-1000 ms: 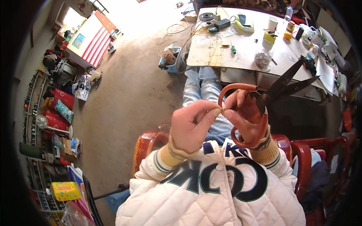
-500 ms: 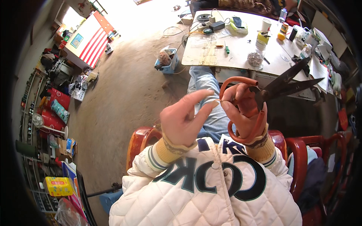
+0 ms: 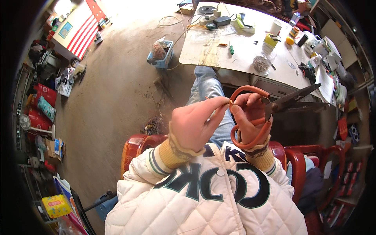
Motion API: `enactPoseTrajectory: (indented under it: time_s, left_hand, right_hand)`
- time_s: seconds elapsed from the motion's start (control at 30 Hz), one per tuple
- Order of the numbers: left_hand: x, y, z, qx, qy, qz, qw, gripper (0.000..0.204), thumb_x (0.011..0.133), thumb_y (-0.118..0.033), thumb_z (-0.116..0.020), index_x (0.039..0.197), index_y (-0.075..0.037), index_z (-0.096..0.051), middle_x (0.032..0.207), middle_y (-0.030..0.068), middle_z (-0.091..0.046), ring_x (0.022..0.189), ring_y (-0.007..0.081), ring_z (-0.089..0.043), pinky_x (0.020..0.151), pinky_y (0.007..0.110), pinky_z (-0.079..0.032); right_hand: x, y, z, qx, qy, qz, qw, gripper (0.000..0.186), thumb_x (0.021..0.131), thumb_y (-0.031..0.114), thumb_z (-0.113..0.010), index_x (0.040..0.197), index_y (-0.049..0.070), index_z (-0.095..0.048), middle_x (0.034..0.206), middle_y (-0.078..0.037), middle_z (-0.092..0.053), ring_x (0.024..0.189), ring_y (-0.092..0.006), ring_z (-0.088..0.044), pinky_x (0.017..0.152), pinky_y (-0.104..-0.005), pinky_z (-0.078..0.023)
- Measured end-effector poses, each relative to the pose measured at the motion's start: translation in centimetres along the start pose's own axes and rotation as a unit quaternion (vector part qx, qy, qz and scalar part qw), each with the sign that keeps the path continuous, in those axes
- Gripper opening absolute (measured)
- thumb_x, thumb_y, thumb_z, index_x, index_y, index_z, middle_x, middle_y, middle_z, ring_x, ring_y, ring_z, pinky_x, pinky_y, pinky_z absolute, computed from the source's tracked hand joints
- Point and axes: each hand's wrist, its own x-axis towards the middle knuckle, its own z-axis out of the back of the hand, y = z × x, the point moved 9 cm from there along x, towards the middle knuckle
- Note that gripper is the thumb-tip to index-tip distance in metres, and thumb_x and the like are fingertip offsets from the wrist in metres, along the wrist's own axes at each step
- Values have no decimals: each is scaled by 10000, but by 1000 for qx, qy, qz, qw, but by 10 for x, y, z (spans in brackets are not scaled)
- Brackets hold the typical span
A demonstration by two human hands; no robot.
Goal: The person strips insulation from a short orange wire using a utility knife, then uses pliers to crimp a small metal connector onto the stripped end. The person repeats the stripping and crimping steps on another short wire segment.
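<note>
My right hand (image 3: pixel 250 117) holds a pair of large scissors (image 3: pixel 275 105) with orange-red covered handles. The handle loops lie around my fingers and palm, and the dark blades point to the right, a little apart. Its thumb and forefinger are also pinched together toward my left hand (image 3: pixel 196 121). That hand is closed in a pinch, its fingertips meeting those of the right. Something small and thin sits between the fingertips, mostly hidden. Both hands are above my jeans-clad leg (image 3: pixel 209 86), in front of my white quilted jacket (image 3: pixel 203 203).
Ahead stands a white table (image 3: pixel 243 64) with a clear plastic bottle (image 3: pixel 261 64), a green-handled screwdriver (image 3: pixel 231 49) and a black power adapter (image 3: pixel 221 20). A blue basket (image 3: pixel 161 62) and a wire tangle (image 3: pixel 152 126) lie on the floor. Red chairs (image 3: pixel 299 168) flank me.
My left thumb and forefinger were parted and have come together at the right fingertips. The scissors tilt lower, their blades closer together. The whole view has shifted slightly.
</note>
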Motion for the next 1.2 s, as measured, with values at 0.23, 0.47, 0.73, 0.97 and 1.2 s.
enactPoseTrajectory:
  time_s: [0.23,0.47,0.73,0.97,1.2]
  left_hand:
    - [22,64,-31,-58,66,167,982,132,865,-81,-735,985,-27,-733,653,76,-631,504,123,-527,491,263,-409]
    - [21,143,-72,-222,124,344,904,118,880,-93,-731,965,-12,-741,600,-61,-466,562,12,-371,489,220,-281]
    - [27,189,-75,-272,132,386,872,114,875,-86,-731,944,4,-730,620,-67,-492,581,0,-369,494,215,-279]
    - [25,215,-68,-231,103,380,890,91,856,-75,-722,912,-4,-711,558,-31,-440,535,22,-364,472,236,-292]
    - [28,217,-60,-187,83,333,921,97,841,-73,-713,909,-13,-679,540,30,-412,497,62,-372,460,260,-322]
  right_hand:
    - [36,-23,3,-29,-24,-7,999,364,794,-160,-642,1036,22,-441,1022,-106,-585,924,-145,-618,846,-291,-489]
    - [63,-63,13,-113,-62,-28,991,346,812,-151,-664,999,51,-454,959,-100,-629,880,-144,-626,792,-275,-504]
    - [86,-93,-1,-167,-53,-89,980,343,819,-136,-677,990,50,-445,951,-96,-625,895,-146,-628,792,-286,-512]
    - [97,-118,-16,-205,-43,-84,974,326,820,-112,-684,1038,12,-475,901,-67,-587,859,-136,-611,755,-261,-496]
    - [96,-129,-17,-174,-68,-124,975,354,811,-123,-692,1058,13,-479,917,-81,-600,872,-142,-622,776,-283,-515]
